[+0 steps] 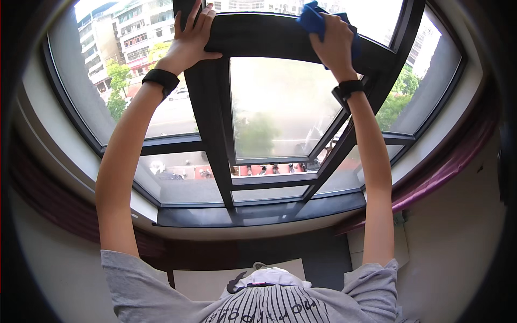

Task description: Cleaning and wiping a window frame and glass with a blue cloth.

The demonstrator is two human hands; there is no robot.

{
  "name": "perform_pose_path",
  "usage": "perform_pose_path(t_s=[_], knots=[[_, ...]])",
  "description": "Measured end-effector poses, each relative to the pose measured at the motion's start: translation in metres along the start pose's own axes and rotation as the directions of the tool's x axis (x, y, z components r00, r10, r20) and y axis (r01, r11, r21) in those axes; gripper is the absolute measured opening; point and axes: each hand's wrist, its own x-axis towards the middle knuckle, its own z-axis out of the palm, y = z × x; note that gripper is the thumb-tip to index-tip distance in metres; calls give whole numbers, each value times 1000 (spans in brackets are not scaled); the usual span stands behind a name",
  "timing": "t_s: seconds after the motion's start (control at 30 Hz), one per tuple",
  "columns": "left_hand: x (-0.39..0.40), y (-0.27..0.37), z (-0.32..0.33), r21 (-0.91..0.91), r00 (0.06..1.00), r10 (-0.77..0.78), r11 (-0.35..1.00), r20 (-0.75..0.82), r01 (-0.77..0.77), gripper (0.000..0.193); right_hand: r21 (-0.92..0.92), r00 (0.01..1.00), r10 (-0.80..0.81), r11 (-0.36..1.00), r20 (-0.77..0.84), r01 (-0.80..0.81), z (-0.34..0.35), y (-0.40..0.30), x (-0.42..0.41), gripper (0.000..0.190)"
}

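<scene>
Both my arms reach up to a window with a dark frame (258, 36). My left hand (190, 44) lies with spread fingers against the upright frame bar at the upper left and holds nothing. In my right hand (335, 44) is a blue cloth (313, 18), pressed against the wide horizontal frame bar near the upper pane. Below that bar, between my forearms, a hinged sash with a glass pane (282, 109) stands tilted outward, leaving a gap along its lower and right edges. Each wrist wears a black band.
A dark polished windowsill (262, 214) runs below the window. Purple curtains (448, 169) hang at both sides. Fixed side panes (420, 80) flank the middle. Beneath me lies a pale board or flat surface (194, 280). Outside are buildings, trees and a street far below.
</scene>
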Motion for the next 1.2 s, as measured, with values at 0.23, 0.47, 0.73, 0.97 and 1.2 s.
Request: perform_pose_path(t_s=[0.23, 0.47, 0.73, 0.97, 1.2], knots=[[-2, 7, 4, 44, 997, -50, 998, 64, 47, 108, -270, 935, 340, 913, 95, -305, -50, 104, -30, 37], [1, 4, 10, 54, 1000, -16, 998, 11, 16, 112, -149, 994, 86, 984, -61, -94, 11, -20, 0, 42], [2, 6, 11, -5, 999, -44, 999, -14, 44, 106, 150, 990, 15, 988, 142, -37, 22, -111, 39, 49], [-5, 2, 8, -19, 996, -86, 996, 18, 87, 100, 52, 998, -11, 999, -54, 14, 11, 10, 0, 40], [12, 25, -28, -22, 933, -124, 990, 338, 140, 107, -153, 968, 251, 956, -16, -251, -25, 106, -22, 35]])
